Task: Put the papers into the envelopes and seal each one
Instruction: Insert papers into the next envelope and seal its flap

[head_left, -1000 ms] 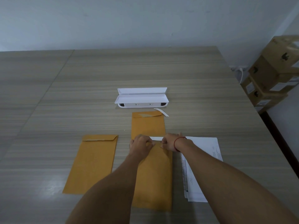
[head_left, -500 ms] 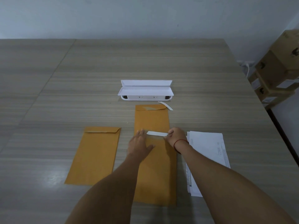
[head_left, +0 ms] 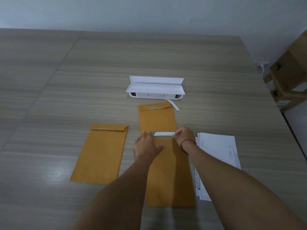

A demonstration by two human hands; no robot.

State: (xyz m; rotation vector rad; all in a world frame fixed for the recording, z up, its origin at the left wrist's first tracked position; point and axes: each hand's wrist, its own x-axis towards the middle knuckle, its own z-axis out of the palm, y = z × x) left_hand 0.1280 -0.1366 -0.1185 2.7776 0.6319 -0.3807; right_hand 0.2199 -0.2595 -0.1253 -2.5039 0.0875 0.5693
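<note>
While the sizes run from table down to strip, each line takes one thing in turn.

Table [head_left: 166, 63]: broad wood-grain top; flat and firm, so it serves as backing for pressing a flap down.

Near envelope [head_left: 169, 171]: long manila sleeve lying flat between the forearms, its mouth at the far end under the hands; light, thin and floppy, likely to slide on the smooth top unless pinned.

Left envelope [head_left: 101, 153]: lies apart to the left, flap folded over; whether it is stuck down cannot be told.

Far envelope [head_left: 157, 118]: just beyond the hands, flap down.

Papers [head_left: 216, 156]: loose white stack just right of the near envelope; limp sheets, best lifted by an edge and kept squared.

White case [head_left: 156, 87]: open, beyond the envelopes.

Left hand [head_left: 146, 144]: palm down, fingers spread flat on the near envelope's upper end, pinning it.

Right hand [head_left: 184, 136]: fingertips closed in a pinch on the right end of the strip.

Strip [head_left: 163, 134]: narrow white liner across the flap, probably covering adhesive; flimsy, tears easily, best peeled by its end, low and steady.

Loose strip [head_left: 173, 105]: curled liner beside the case.
</note>
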